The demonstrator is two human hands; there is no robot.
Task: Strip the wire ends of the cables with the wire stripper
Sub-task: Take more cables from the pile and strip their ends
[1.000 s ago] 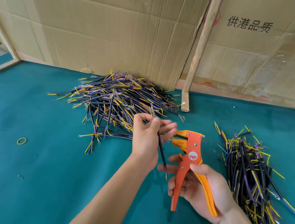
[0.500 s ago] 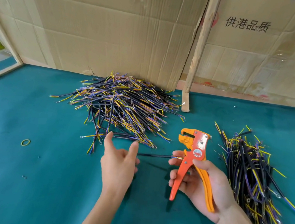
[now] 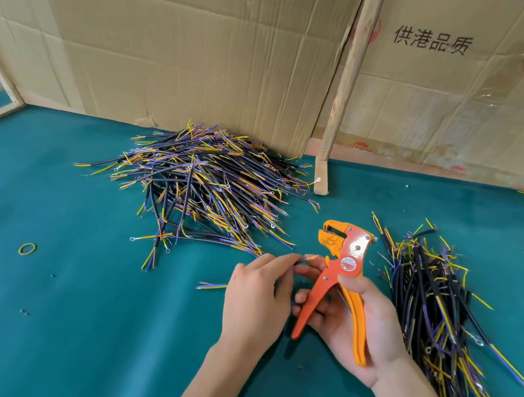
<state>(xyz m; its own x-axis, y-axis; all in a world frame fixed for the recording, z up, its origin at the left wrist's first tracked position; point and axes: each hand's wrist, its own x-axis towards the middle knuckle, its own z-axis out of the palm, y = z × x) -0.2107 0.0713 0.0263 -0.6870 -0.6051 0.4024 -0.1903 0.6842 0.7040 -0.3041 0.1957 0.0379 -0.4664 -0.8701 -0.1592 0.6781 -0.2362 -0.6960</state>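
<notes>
A: Where is the wire stripper (image 3: 340, 278)?
B: Upright in the right hand (image 3: 357, 326), thumb over the orange handles, fingers curled behind them. Its head stands open, pointing away from the person.

A: And the left hand (image 3: 253, 301)?
B: Just left of the stripper, fingers reaching toward it. It seems to pinch a cable (image 3: 304, 259) at the fingertips, though that spot is blurred. The cable's coloured ends lie just below the stripper's head.

A: The other cables?
B: A big pile (image 3: 202, 183) beyond and left of the stripper, against the cardboard (image 3: 181, 45). Another heap (image 3: 434, 306) just right of it. A rubber band (image 3: 27, 248) lies far left, on the green table (image 3: 68, 322).
</notes>
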